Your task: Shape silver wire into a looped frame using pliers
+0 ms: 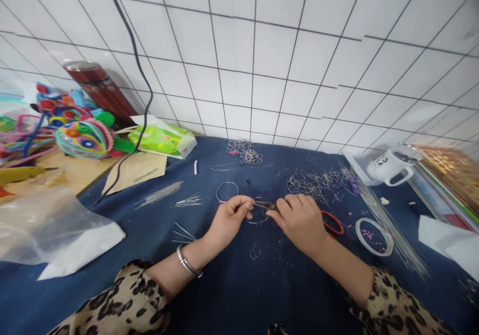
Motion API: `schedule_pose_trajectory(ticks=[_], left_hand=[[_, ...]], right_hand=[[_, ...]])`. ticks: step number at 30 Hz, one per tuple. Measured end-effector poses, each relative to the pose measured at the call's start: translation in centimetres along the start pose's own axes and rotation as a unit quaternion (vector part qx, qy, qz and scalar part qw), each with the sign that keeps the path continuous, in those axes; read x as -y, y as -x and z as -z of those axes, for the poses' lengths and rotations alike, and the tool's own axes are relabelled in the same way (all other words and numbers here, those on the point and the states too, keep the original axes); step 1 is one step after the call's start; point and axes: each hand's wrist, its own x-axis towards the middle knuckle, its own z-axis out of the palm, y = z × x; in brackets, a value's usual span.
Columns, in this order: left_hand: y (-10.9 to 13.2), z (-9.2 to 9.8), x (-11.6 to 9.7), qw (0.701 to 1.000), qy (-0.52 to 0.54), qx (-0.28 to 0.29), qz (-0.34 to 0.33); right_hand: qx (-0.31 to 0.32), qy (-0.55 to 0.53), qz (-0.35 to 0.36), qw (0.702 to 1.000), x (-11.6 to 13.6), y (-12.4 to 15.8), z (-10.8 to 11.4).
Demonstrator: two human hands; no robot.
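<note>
My left hand (232, 219) pinches thin wire between thumb and fingertips. My right hand (301, 220) is closed on small dark pliers (268, 205), whose jaws meet the wire by the left fingertips. Below the jaws curves a wire loop (258, 222), partly hidden by the fingers. Just beyond the left hand lies a round wire ring (227, 183) with a bit of pink at its near side. A red loop handle (333, 222) shows beside the right hand; whether it belongs to the pliers I cannot tell.
Straight wires (160, 194) lie to the left, tangled wire (316, 182) to the right. A round dish (374, 236) holds pink beads. A white mug (392, 164) stands at the right. Left are a plastic bag (56, 225), a green packet (162, 139) and a hanging black cable (138, 60).
</note>
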Motion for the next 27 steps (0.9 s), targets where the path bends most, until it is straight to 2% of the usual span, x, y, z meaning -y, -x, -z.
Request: schedule_pose_trajectory(ticks=[19,27], left_hand=[[0.25,0.01,-0.32,0.997,-0.062,0.003,-0.052],[0.18,-0.07,-0.38,0.998,-0.047,0.010,-0.033]], right_hand=[[-0.006,-0.005,0.004,1.000,0.08,-0.08,0.43],[0.006,-0.001,0.015,1.000,0.16,-0.05,0.35]])
